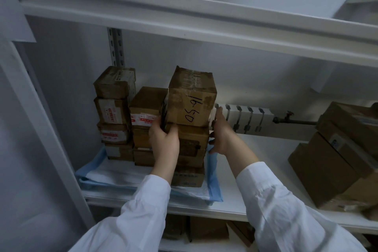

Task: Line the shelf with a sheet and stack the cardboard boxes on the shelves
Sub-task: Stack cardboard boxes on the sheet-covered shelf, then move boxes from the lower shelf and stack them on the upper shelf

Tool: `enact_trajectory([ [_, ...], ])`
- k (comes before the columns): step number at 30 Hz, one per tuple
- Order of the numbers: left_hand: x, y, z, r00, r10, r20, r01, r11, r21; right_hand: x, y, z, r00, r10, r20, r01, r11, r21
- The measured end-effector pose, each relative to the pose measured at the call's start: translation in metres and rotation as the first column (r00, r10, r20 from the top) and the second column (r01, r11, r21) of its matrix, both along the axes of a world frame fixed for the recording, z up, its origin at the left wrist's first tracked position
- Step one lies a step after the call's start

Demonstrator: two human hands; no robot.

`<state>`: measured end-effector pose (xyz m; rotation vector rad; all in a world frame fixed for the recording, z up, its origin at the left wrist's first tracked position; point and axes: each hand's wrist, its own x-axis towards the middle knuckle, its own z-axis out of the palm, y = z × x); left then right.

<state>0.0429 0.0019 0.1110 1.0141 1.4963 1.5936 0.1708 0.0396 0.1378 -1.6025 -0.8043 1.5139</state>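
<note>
White sleeves reach in from below, and the grip is two-handed: the left hand curls round the lower left corner of the brown cardboard box marked 16-50, thumb on the front face, while the right hand presses against the box's right side with its fingers stretched upward. The box lies between the hands and just above them. The left hand looks slightly nearer to me; the right reaches deeper along the side. The marker writing runs top to bottom, so the box is turned on its side, and its long axis seems to point back into the shelf. It rests on, or just over, the stack of brown cardboard boxes – I cannot tell whether its weight has settled. That stack stands on the blue-edged white sheet spread over the white metal shelf. Just left and further back stand two neighbouring box stacks, so any squaring-up likely goes straight back, not sideways.
</note>
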Motion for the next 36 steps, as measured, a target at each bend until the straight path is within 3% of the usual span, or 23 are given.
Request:
enact_trajectory([
  [3,0.005,-0.01,0.011,0.991,0.103,-0.085,-0.098,0.993,0.066,0.009,-0.005,0.006,0.999,-0.05,-0.005,0.05,0.998,0.042],
  [5,0.013,-0.018,0.019,0.973,0.175,-0.149,-0.144,0.97,0.196,0.017,-0.01,0.01,0.997,-0.077,-0.02,0.079,0.994,0.077],
  [11,0.052,-0.038,0.038,0.921,0.319,-0.222,-0.144,0.81,0.568,0.053,-0.034,0.02,0.996,-0.051,-0.067,0.063,0.977,0.202],
  [17,0.108,-0.042,0.039,0.901,0.322,-0.291,-0.064,0.762,0.645,0.1,-0.059,0.03,0.994,-0.104,0.037,0.083,0.924,0.372],
  [19,0.131,-0.041,0.04,0.937,0.2,-0.287,0.016,0.794,0.607,0.121,-0.069,0.029,0.99,-0.119,0.071,0.07,0.871,0.486],
  [23,0.18,-0.035,0.046,0.933,-0.253,-0.257,0.334,0.876,0.349,0.159,-0.082,0.027,0.974,-0.19,0.125,0.081,0.803,0.591],
  [26,0.213,-0.027,0.052,0.869,-0.493,-0.05,0.491,0.845,0.211,0.183,-0.086,0.03,0.954,-0.257,0.157,0.107,0.777,0.62],
  [28,0.231,-0.022,0.052,0.816,-0.575,0.054,0.567,0.815,0.117,0.2,-0.087,0.034,0.93,-0.326,0.171,0.141,0.745,0.652],
  [36,0.3,-0.004,0.055,0.658,-0.729,0.187,0.751,0.655,-0.088,0.262,-0.096,0.05,0.745,-0.588,0.314,0.244,0.679,0.692],
])
